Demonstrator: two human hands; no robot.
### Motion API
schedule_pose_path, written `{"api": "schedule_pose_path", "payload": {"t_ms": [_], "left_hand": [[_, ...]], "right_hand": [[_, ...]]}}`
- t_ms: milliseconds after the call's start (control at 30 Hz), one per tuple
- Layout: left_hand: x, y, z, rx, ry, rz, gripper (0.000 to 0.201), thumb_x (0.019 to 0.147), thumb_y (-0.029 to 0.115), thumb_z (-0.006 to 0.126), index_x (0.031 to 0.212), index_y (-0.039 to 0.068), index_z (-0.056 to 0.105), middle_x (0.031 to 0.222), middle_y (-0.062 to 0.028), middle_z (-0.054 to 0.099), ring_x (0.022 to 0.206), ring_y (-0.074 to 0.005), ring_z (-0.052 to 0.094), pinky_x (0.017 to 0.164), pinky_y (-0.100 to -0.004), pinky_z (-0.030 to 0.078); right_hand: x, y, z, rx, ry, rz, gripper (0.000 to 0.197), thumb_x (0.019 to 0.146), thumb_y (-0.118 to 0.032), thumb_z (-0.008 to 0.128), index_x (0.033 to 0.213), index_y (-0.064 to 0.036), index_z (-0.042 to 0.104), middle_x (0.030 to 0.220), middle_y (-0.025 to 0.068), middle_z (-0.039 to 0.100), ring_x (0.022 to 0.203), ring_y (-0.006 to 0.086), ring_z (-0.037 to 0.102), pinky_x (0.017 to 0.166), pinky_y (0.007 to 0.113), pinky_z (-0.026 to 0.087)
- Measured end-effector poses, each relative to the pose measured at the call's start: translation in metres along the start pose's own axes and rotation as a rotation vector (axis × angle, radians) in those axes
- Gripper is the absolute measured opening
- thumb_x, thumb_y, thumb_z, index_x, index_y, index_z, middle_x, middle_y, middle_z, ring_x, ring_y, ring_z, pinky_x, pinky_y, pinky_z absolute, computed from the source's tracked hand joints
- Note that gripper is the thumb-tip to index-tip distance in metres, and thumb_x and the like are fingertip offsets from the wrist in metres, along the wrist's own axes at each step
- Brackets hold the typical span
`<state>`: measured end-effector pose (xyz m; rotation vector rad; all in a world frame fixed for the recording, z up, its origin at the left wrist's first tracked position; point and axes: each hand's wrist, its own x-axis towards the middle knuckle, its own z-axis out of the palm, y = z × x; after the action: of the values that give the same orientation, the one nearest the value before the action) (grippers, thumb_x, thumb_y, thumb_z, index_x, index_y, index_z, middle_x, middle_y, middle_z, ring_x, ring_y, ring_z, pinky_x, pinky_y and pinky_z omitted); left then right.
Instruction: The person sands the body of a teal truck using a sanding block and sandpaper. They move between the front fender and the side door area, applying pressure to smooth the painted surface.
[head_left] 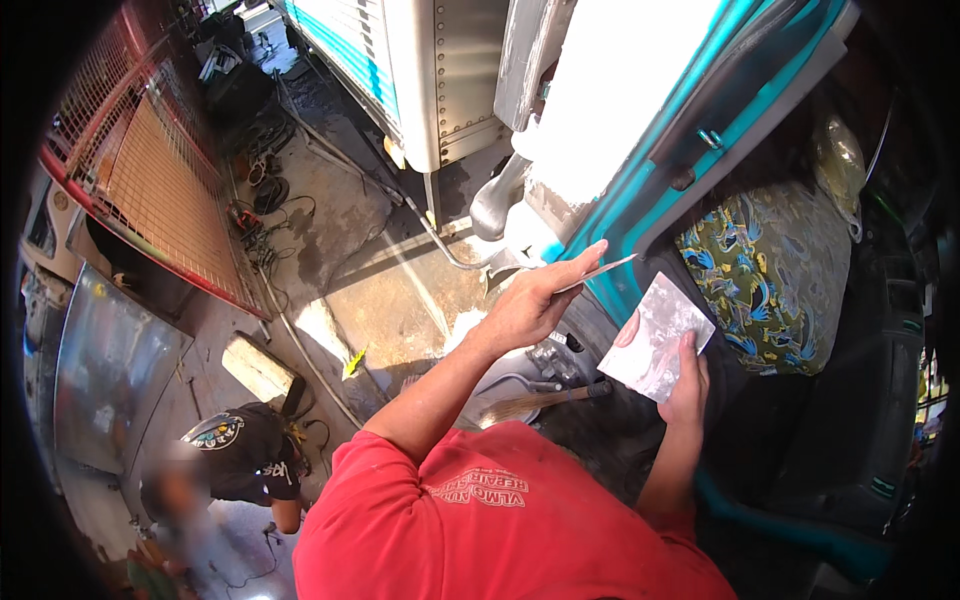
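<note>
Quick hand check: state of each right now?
Left hand: closed on a thin flat tool, seen nearly edge-on.
Right hand: holding a pale, smeared square plate.

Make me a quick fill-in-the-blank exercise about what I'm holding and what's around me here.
1. The flat pale board is held in the person's ____ hand.
2. The thin flat tool is held in the ____ hand.
3. The person's own shirt is coloured ____.
4. The wooden block lies on the ____.

Missing words: right; left; red; ground.
</note>
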<state>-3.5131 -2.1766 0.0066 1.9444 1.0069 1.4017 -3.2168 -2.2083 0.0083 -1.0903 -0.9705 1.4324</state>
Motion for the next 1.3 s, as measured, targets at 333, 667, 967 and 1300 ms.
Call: {"api": "schedule_pose_path", "payload": {"t_ms": [333, 667, 967, 1300], "left_hand": [[-0.035, -0.106, -0.145, -0.121, -0.531, 0.323, 0.058, 0.073, -0.006, 0.074, 0.129, 0.011, 0.077, 0.139, -0.0091, 0.074, 0.135, -0.0320, 0.068, 0.116, -0.0478, 0.054], [0.032, -0.093, -0.251, -0.458, -0.350, 0.499, 0.063, 0.087, -0.006, 0.077, 0.148, 0.007, 0.069, 0.158, -0.0219, 0.061, 0.140, -0.0437, 0.064, 0.116, -0.0518, 0.053], [0.020, -0.128, -0.248, -0.230, -0.090, 0.341, 0.059, 0.082, -0.008, 0.066, 0.137, 0.012, 0.076, 0.137, -0.0090, 0.071, 0.125, -0.0358, 0.068, 0.110, -0.0469, 0.056], [0.099, -0.141, -0.246, -0.662, -0.124, -0.159, 0.024, 0.104, 0.004, 0.072, 0.127, -0.003, 0.075, 0.100, -0.0069, 0.079, 0.079, -0.0087, 0.070, 0.068, -0.0257, 0.055]], "right_hand": [[0.030, 0.062, 0.188, 0.166, 0.559, -0.105, 0.044, 0.113, -0.033, 0.064, 0.142, -0.0008, 0.062, 0.123, 0.0124, 0.073, 0.107, 0.0275, 0.075, 0.080, 0.046, 0.062], [0.019, 0.054, 0.341, 0.735, 0.388, -0.091, 0.041, 0.109, -0.023, 0.062, 0.144, -0.0005, 0.058, 0.125, 0.0146, 0.074, 0.111, 0.0297, 0.077, 0.093, 0.044, 0.067], [-0.011, 0.037, 0.361, -0.231, 0.585, -0.464, 0.036, 0.109, -0.018, 0.067, 0.134, 0.0066, 0.068, 0.124, 0.0125, 0.074, 0.112, 0.0234, 0.073, 0.096, 0.038, 0.057], [-0.054, 0.008, 0.340, 0.127, 1.056, -0.624, 0.051, 0.106, -0.020, 0.072, 0.146, 0.0079, 0.058, 0.137, 0.0178, 0.068, 0.123, 0.0295, 0.070, 0.102, 0.043, 0.060]]}}
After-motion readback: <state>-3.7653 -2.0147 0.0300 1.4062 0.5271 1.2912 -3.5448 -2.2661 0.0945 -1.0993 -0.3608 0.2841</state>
